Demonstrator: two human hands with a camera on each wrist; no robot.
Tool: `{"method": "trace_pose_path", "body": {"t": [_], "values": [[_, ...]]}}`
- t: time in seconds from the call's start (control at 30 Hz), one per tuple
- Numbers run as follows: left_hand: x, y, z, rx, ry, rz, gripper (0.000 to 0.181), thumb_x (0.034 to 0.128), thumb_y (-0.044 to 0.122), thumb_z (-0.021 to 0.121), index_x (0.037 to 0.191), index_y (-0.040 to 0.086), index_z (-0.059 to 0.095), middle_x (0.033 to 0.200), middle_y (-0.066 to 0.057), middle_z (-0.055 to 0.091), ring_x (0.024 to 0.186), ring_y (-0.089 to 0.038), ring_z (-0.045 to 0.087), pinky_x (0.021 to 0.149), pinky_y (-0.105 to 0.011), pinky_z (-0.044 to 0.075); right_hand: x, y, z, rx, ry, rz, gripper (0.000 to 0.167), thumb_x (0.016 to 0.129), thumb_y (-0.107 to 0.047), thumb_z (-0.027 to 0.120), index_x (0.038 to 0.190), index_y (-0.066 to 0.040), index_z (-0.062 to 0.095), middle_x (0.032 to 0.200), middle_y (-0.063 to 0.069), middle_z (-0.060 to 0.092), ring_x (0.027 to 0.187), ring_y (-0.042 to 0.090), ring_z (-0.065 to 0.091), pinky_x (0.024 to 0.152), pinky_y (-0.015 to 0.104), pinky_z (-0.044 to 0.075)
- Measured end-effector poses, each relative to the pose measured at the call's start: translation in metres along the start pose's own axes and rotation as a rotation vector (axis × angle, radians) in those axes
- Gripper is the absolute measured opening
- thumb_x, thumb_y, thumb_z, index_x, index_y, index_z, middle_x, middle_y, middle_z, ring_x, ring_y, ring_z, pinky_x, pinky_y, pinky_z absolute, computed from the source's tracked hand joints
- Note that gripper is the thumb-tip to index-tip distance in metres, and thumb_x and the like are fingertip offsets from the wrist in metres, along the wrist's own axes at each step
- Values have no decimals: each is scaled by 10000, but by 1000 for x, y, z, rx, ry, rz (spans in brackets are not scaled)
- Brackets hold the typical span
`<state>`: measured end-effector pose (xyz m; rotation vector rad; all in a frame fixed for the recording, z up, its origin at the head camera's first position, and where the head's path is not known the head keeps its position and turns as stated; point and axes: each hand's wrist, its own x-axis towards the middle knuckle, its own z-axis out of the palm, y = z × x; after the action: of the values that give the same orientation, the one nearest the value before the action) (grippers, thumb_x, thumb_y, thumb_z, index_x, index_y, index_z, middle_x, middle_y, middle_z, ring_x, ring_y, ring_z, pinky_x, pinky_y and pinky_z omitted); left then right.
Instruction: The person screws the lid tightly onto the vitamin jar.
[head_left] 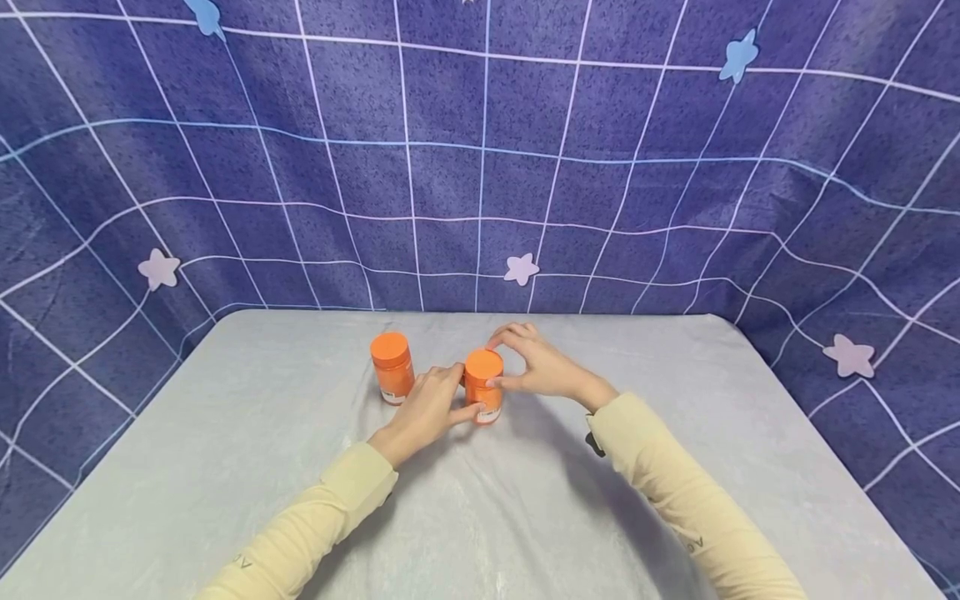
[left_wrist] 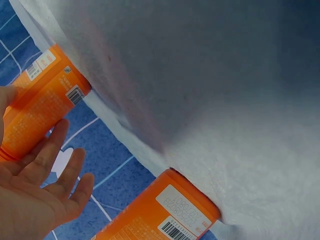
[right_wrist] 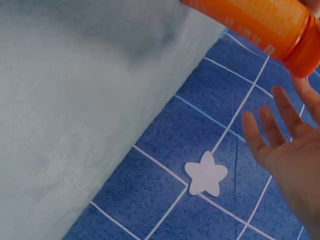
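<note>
An orange jar (head_left: 484, 398) with an orange screw lid (head_left: 484, 363) stands upright on the table. My left hand (head_left: 427, 409) holds its body, thumb at the front and fingers on the far side. In the left wrist view this jar (left_wrist: 45, 102) shows a white label and barcode, and the last fingers spread away from it. My right hand (head_left: 546, 367) pinches the lid between thumb and index finger. The right wrist view shows the index tip against the lid (right_wrist: 306, 52), the other fingers off it. A second, similar jar (head_left: 393, 368) stands left of the first, lid on, untouched.
A pale grey cloth covers the table (head_left: 225, 450). Behind and at both sides hangs a blue curtain (head_left: 450, 183) with a line grid and stars. The second jar is close beside my left hand's knuckles.
</note>
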<state>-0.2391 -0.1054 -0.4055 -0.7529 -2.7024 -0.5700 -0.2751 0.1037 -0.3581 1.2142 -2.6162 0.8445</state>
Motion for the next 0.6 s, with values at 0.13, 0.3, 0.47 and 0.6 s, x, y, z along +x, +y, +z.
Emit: {"method": "trace_pose_path", "body": {"t": [0.13,0.3,0.47,0.6], "values": [[1,0,-1,-7,9,4,364,784,361,693,963,86,537,787,-68,629,790,-229,576,708,-386,437,-1,-3,5,-42,57,14,471,729,-361,740,1053,-86,536,1116,51,542,1067,227,423,935,417,380],[1,0,-1,-13,12,1,343,780,354,696,936,97,533,756,-61,617,763,-215,567,677,-360,431,0,-5,10,-84,98,34,470,723,-383,740,1003,-86,507,1036,33,536,986,217,422,875,370,378],[1,-1,-1,-8,13,1,339,777,352,698,936,101,535,760,-57,619,755,-208,563,678,-354,434,0,-4,11,-93,113,35,477,717,-381,746,994,-81,499,1028,30,536,981,219,425,873,365,373],[1,-1,0,-11,17,5,335,779,355,697,929,103,535,767,-61,625,752,-215,564,687,-366,435,0,-2,11,-68,103,24,505,711,-390,750,1016,-71,505,1042,45,542,985,227,426,868,379,379]]}}
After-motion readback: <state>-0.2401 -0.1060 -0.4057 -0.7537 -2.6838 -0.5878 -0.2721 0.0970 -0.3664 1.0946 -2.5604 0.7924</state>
